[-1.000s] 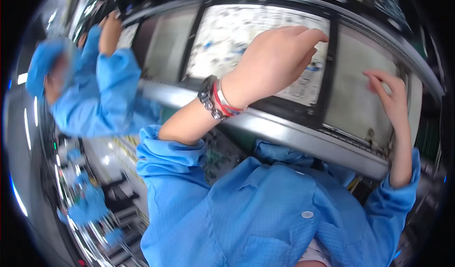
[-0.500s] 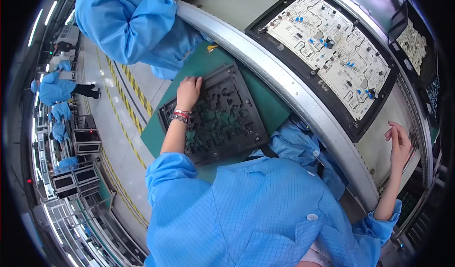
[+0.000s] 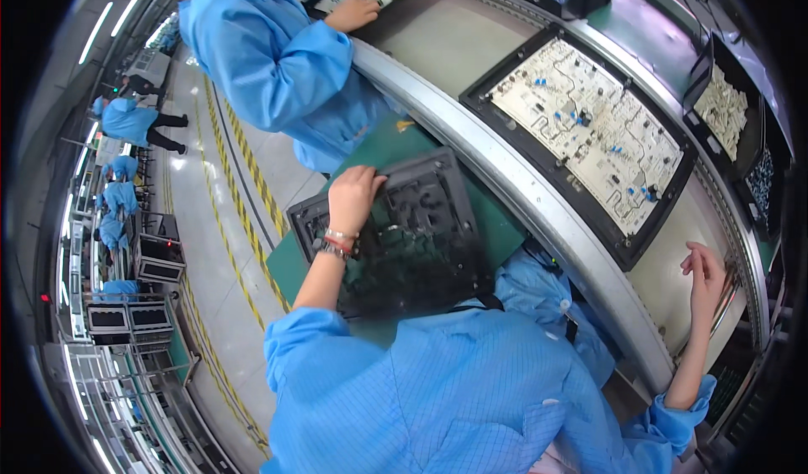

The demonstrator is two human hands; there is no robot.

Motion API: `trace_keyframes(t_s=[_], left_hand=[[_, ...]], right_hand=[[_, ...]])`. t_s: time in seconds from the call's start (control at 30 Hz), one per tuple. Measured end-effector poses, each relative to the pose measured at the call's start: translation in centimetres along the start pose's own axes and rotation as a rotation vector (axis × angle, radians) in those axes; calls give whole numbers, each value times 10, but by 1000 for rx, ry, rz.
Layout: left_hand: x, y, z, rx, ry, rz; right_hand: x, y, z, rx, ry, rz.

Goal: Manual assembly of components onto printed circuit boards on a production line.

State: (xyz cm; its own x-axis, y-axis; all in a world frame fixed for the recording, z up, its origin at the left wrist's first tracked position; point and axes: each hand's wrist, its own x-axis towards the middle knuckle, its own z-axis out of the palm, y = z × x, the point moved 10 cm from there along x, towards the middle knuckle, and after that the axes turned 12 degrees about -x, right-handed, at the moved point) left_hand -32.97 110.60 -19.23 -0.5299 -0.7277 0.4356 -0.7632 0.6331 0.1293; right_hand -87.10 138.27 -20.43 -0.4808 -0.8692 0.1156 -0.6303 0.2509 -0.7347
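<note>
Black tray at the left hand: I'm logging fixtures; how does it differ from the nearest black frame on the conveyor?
The tray shows irregular recesses, while the frame holds a white circuit board. The left hand holds the tray; no hand touches the frame. Both are black and roughly rectangular.

We have a flat, roughly rectangular black tray, its raised border framing a bed of irregular recesses and ridges. It sits face up over the green surface, its far edge slanting up toward 2 o'clock and its near-right corner at about 4 o'clock. Our left hand grips the rim at about 11 o'clock, covering part of it. The lower recesses are blurred, and we cannot tell whether the whole underside touches the surface.
</note>
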Motion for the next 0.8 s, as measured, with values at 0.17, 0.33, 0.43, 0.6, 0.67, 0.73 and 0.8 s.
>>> trace_keyframes(t_s=[0.17, 0.33, 0.43, 0.6, 0.67, 0.73, 0.8], left_hand=[[3, 14, -71, -153, 173, -223], [9, 52, -84, -222, 0, -84], [-2, 79, -107, -141, 21, 39], [11, 171, -166, -46, 120, 277], [17, 205, -186, -23, 152, 364], [27, 233, -204, -150, 266, 531], [43, 261, -209, -182, 263, 654]], right_hand=[[-4, -17, 11, -3, -26, -15], [-7, -26, 0, 5, 2, -35], [-7, -38, -2, 2, 3, -58], [-20, -69, 2, -37, -19, -95], [-31, -106, 14, -130, -117, -230], [-46, -143, 28, -76, -171, -314], [-67, -174, 42, 20, -297, -365]])
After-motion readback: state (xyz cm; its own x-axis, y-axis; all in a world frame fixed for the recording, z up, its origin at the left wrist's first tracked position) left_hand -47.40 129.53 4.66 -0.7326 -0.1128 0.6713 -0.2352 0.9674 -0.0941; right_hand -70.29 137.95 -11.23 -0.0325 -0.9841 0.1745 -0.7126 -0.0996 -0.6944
